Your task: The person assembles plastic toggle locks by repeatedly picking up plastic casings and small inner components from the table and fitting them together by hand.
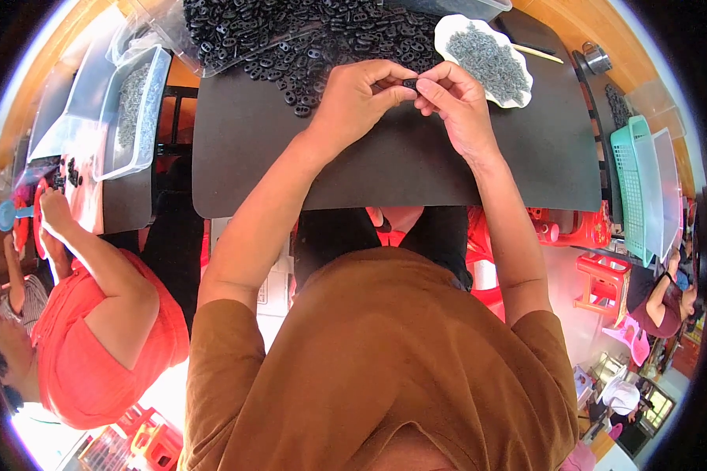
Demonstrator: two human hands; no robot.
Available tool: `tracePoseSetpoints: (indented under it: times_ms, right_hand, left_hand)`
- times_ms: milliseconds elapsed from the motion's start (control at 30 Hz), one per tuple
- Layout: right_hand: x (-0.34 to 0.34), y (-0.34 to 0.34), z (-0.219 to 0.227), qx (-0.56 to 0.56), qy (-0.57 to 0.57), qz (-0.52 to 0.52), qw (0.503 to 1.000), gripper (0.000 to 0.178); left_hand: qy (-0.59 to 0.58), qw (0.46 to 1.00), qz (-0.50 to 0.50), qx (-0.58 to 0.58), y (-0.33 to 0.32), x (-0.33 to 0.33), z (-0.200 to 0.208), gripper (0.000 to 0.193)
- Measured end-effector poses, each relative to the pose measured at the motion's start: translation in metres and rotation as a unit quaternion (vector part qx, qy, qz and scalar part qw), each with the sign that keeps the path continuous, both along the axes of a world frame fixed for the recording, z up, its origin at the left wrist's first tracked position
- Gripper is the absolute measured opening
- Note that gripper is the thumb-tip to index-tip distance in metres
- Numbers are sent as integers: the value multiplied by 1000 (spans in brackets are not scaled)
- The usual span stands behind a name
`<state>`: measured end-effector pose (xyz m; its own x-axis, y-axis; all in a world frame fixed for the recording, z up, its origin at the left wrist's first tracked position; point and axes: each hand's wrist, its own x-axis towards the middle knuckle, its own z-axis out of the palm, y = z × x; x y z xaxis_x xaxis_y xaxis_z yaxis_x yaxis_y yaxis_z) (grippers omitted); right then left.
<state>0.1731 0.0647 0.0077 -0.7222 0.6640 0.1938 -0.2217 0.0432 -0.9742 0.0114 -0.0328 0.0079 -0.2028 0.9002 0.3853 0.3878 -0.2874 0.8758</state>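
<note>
Above the dark table (401, 177) my two hands meet, fingertips almost touching. Thumb and forefinger of my left hand (352, 100) pinch a small black plastic piece (410, 83). My right hand (457, 100) is closed in a pinch at the piece's right end; whatever is between those fingertips is hidden. Just beyond my hands spreads a heap of flat black two-holed pieces (291, 74). To the right of my right hand stands a white scalloped dish (524, 93), filled with tiny grey translucent parts (487, 61).
A clear plastic bin (140, 161) with similar tiny parts stands at the left. A person in red (106, 330) works there beside black pieces. A pale stick (538, 53) lies beyond the dish. At the right are a green basket (630, 188) and red stools (602, 281).
</note>
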Motion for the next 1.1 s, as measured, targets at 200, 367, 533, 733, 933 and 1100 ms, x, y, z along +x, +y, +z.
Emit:
tracePoseSetpoints:
  times_ms: [200,367,533,733,933,1100]
  right_hand:
    - [0,0,-1,17,-14,-22,1000,8]
    - [2,-2,1,16,-35,-34,999,7]
    - [1,-1,0,6,-23,-27,999,7]
    - [-2,-3,2,20,-12,-16,1000,8]
    - [-1,22,16,35,-104,19,994,11]
    - [-27,108,52,134,-119,-27,983,22]
  left_hand:
    - [50,998,21,16,0,5,-1,26]
    - [69,996,35,54,-2,11,4,26]
    - [65,994,49,70,-2,12,4,25]
    - [76,990,62,99,1,7,0,24]
    - [50,997,27,52,-1,-10,5,31]
    - [38,983,167,59,-8,-34,25,28]
